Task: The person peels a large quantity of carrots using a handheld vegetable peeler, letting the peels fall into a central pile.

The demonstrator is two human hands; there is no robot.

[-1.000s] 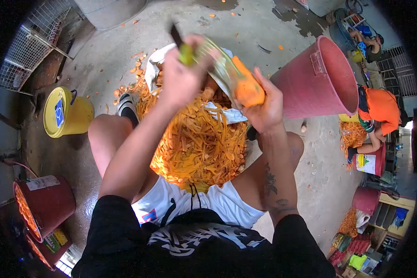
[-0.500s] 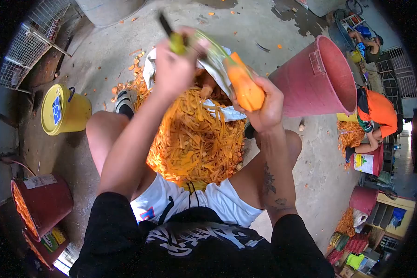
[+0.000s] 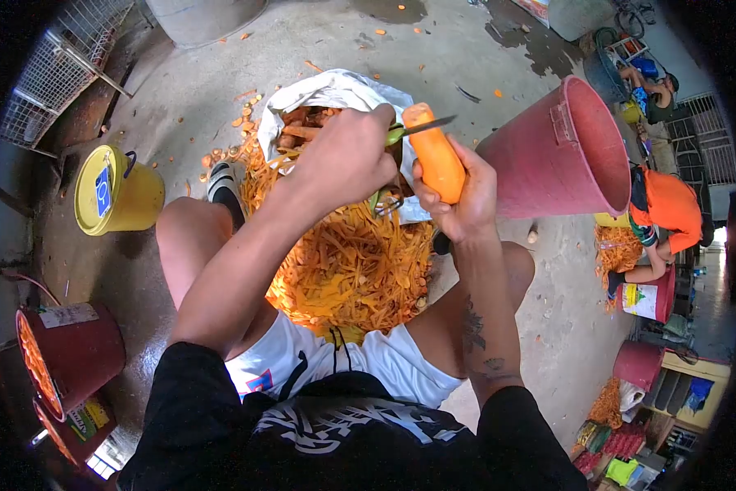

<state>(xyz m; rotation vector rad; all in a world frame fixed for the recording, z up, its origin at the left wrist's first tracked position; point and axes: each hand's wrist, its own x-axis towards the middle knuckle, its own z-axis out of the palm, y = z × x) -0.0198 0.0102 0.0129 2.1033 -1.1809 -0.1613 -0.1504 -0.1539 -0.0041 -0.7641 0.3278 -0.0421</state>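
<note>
My left hand is closed around the green handle of a knife, its blade lying across the upper end of a peeled carrot. A peeler with a green handle hangs below the same hand, partly hidden by it. The fingers and thumb of my right hand wrap round the carrot and hold it upright, slightly tilted. Beneath both hands lies a heap of orange peelings. Behind my left hand, a white sack stands open with unpeeled carrots inside.
A large red bin leans at my right, its mouth facing right. On the left are a yellow bucket and a red bucket with orange pieces. A person in orange bends over farther right; another person sits behind.
My left hand has come down and right, bringing the knife blade from pointing up and away onto the carrot's end. The carrot stays in my right hand. More of the sack shows.
</note>
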